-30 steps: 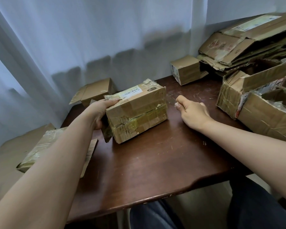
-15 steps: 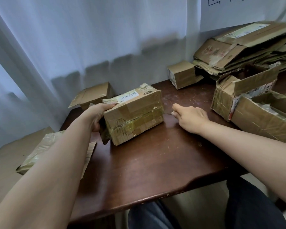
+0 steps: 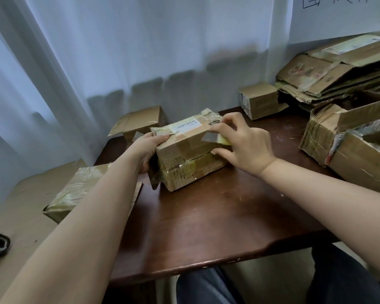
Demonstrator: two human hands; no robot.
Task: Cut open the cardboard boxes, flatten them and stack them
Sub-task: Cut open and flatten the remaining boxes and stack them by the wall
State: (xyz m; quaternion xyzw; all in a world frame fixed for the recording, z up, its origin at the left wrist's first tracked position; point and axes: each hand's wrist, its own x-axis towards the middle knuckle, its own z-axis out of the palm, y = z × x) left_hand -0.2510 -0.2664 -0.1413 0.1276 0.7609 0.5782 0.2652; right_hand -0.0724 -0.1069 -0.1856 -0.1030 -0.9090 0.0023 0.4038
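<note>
A dark brown wooden table [image 3: 206, 227] with a chipped front edge stands against pale white pleated curtains [image 3: 119, 51] (daylight glows softly through them); beige floor [image 3: 20, 216] lies left.

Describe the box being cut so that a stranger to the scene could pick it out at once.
Start at the dark wooden table. The taped box sits near its back left, gripped by the left hand. Only it carries a white barcode label and has the right hand holding a blade against it.

- Taped cardboard box [image 3: 190, 150]: matt brown corrugated card, wrapped in glossy, wrinkled yellowish tape; white paper label on top.
- Blade [image 3: 210, 137]: flat grey metal, dull sheen.
- Table [image 3: 206, 227]: dark reddish wood, semi-gloss, scratched.
- Curtain [image 3: 119, 51]: white, matt cloth.
</note>
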